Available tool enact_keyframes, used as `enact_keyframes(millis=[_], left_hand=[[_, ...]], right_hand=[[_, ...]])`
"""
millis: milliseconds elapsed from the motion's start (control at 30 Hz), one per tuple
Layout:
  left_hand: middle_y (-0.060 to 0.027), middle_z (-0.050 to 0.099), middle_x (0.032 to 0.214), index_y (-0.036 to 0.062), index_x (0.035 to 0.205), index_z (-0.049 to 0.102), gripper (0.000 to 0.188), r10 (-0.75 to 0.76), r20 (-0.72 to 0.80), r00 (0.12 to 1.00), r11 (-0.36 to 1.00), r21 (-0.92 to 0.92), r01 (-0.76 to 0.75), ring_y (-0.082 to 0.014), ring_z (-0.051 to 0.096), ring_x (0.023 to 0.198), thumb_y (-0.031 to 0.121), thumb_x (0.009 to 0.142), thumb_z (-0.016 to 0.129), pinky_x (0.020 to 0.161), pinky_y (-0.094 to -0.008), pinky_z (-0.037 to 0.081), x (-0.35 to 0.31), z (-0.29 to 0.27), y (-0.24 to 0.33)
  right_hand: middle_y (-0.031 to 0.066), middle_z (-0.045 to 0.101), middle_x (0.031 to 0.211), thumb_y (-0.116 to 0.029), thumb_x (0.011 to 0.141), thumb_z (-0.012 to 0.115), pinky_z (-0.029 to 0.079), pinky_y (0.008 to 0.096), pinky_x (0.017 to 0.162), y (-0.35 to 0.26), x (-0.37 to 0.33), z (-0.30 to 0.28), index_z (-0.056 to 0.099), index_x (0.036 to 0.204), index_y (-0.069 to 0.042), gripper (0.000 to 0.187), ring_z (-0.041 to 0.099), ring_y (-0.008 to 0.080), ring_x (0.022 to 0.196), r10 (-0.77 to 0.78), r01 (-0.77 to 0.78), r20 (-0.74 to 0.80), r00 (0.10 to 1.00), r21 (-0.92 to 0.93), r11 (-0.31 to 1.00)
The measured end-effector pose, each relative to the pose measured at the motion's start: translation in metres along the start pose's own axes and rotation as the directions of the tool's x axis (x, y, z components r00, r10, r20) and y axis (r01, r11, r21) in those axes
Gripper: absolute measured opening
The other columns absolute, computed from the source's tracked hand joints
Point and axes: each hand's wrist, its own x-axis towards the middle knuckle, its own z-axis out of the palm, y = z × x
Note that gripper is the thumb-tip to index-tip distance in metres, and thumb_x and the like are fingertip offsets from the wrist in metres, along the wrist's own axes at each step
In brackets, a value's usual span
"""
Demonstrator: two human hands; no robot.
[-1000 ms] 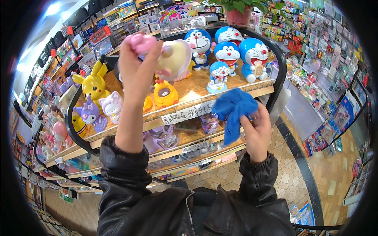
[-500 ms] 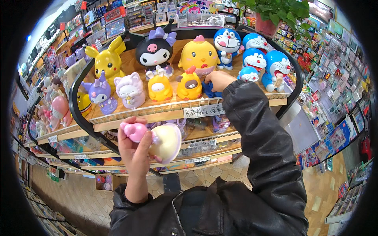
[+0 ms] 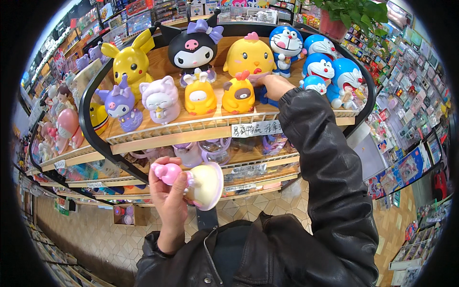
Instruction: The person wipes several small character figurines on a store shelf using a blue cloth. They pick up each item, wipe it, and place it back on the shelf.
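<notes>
My left hand (image 3: 171, 191) is closed round a figurine (image 3: 205, 184) with a pink top and a cream, flared, pale-rimmed base, tipped sideways in front of the shelf. My right hand (image 3: 276, 87) reaches onto the top shelf, its fingers curled at a blue figurine (image 3: 270, 100). The hand and sleeve cover most of that figurine. Just left of it stands a yellow figurine with a brown face (image 3: 238, 98). Behind is a large yellow chick figure (image 3: 246, 55). Several blue-and-white cat figures (image 3: 345, 79) stand to the right of my hand.
The wooden shelf (image 3: 191, 128) has a low wire rail and a curved black frame (image 3: 88, 126). On its left stand a large yellow long-eared figure (image 3: 129, 67), a black-hooded figure (image 3: 193, 52), and purple and lilac figures (image 3: 160, 100). A potted plant (image 3: 334, 26) is at the back right.
My right hand has shifted slightly farther in over the shelf, near the chick's base. The left hand still holds the pink and cream figurine. The whole view has shifted a little.
</notes>
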Motion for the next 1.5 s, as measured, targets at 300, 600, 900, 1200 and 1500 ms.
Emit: enact_keyframes(millis=[300, 600, 900, 1200, 1500], left_hand=[[-0.0112, 0.054, 0.116, 0.0031, 0.126, 0.043, 0.054, 0.385, 0.307, 0.870, 0.723, 0.485, -0.491, -0.0253, 0.056, 0.105, -0.002, 0.082, 0.073, 0.095, -0.0373, 0.045, -0.037, 0.021, -0.033], [-0.0121, 0.055, 0.118, 0.0024, 0.128, 0.042, 0.048, 0.147, 0.052, 0.988, 0.956, 0.249, -0.155, -0.0158, 0.058, 0.100, 0.002, 0.088, 0.069, 0.086, -0.0281, 0.050, -0.046, 0.009, -0.041], [-0.0063, 0.061, 0.114, 0.0071, 0.126, 0.049, 0.033, -0.173, -0.136, 0.976, 0.966, -0.217, 0.141, -0.0094, 0.057, 0.096, 0.009, 0.097, 0.064, 0.084, -0.0233, 0.048, -0.042, -0.012, -0.053], [-0.0071, 0.055, 0.116, 0.0012, 0.129, 0.042, 0.045, 0.006, 0.126, 0.992, 0.989, 0.144, -0.025, -0.0130, 0.056, 0.103, 0.000, 0.091, 0.065, 0.091, -0.0272, 0.047, -0.049, 0.004, -0.049], [-0.0096, 0.057, 0.110, 0.0003, 0.119, 0.044, 0.041, -0.132, 0.098, 0.986, 0.979, 0.171, 0.114, -0.0127, 0.056, 0.094, 0.002, 0.088, 0.070, 0.083, -0.0274, 0.048, -0.061, 0.009, -0.036]], right_hand=[[0.0132, 0.068, 0.120, 0.007, 0.074, 0.072, 0.051, 0.0361, 0.097, -0.004, -0.003, -0.011, 0.068, 0.120, -0.007, 0.048, 0.063, 0.0311, 0.114, 0.032, -0.021, 0.163, 0.986, -0.065, 0.998], [0.0218, 0.067, 0.110, 0.009, 0.078, 0.056, 0.052, 0.0402, 0.090, -0.021, -0.038, -0.028, 0.068, 0.110, -0.003, 0.036, 0.064, 0.0360, 0.106, -0.068, 0.073, -0.226, 0.972, 0.016, 0.997], [0.0137, 0.063, 0.114, 0.006, 0.083, 0.060, 0.050, 0.0365, 0.092, -0.087, -0.181, -0.051, 0.059, 0.121, -0.003, 0.039, 0.065, 0.0282, 0.101, 0.022, 0.456, -0.684, 0.729, 0.509, 0.730], [0.0242, 0.054, 0.129, -0.020, 0.084, 0.075, 0.043, 0.0469, 0.102, -0.161, -0.228, 0.107, 0.042, 0.136, 0.001, 0.066, 0.052, 0.0437, 0.121, -0.268, 0.309, -0.172, 0.948, 0.697, 0.647], [0.0201, 0.054, 0.138, -0.015, 0.087, 0.071, 0.044, 0.0430, 0.104, -0.140, -0.242, 0.125, 0.046, 0.138, -0.004, 0.057, 0.053, 0.0413, 0.126, -0.181, 0.153, -0.066, 0.981, 0.834, 0.530]])
